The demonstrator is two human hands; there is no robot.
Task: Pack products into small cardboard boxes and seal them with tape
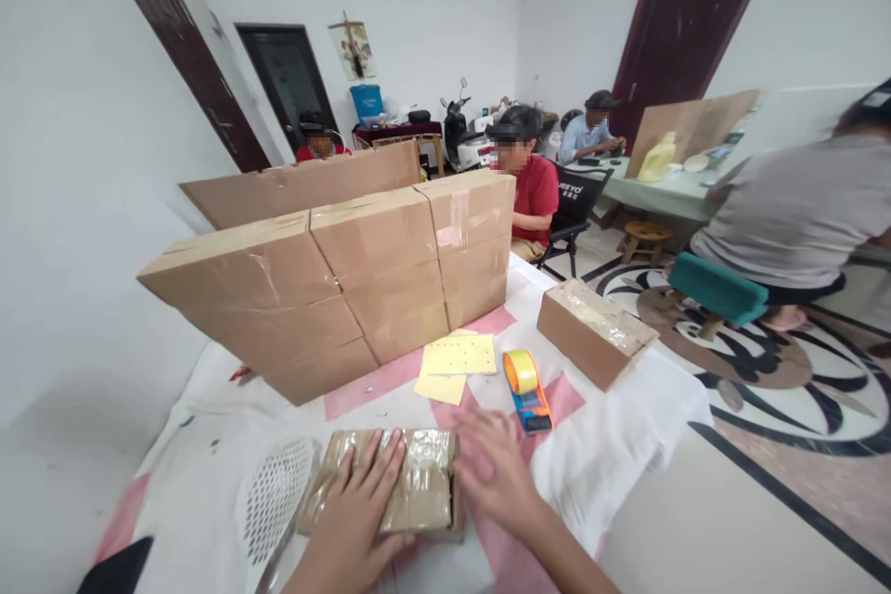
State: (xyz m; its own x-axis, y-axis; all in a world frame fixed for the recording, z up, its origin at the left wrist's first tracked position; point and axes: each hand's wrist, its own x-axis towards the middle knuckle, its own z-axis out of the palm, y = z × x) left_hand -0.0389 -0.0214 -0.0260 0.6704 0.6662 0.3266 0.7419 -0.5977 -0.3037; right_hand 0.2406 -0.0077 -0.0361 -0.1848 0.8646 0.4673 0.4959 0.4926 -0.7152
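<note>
Left hand (355,506): palm down, flat on top of the small parcel (421,483). Fingers are straight and spread, pointing far. It presses on the parcel and grips nothing.

Right hand (491,473): blurred. Fingers are stretched out, roughly flat, at the parcel's right edge and partly over the tablecloth. It looks to be touching the parcel's side, but the blur makes that uncertain. It has hold of nothing.

Parcel: brown cardboard wrapped in glossy clear tape. It lies flat at the near edge of the table (613,427), centre of view, under the left hand.

Around it:
- Plastic basket (275,497): white, perforated, just left of the parcel. Can't tell whether they touch.
- Tape dispenser (527,390): blue and orange with a yellow roll, just beyond the right hand and apart from it.
- Yellow sheets (456,360): lying flat left of the dispenser, beyond the parcel.
- Wall of boxes (334,288): stacked brown cartons, taped, across the far-left part of the table.
- Single box (595,332): taped on top, at the table's right edge, well apart from the parcel.

Background: seated people (533,190) far across the room. Another person (794,204) sits at right, back to the camera, at a separate table.
</note>
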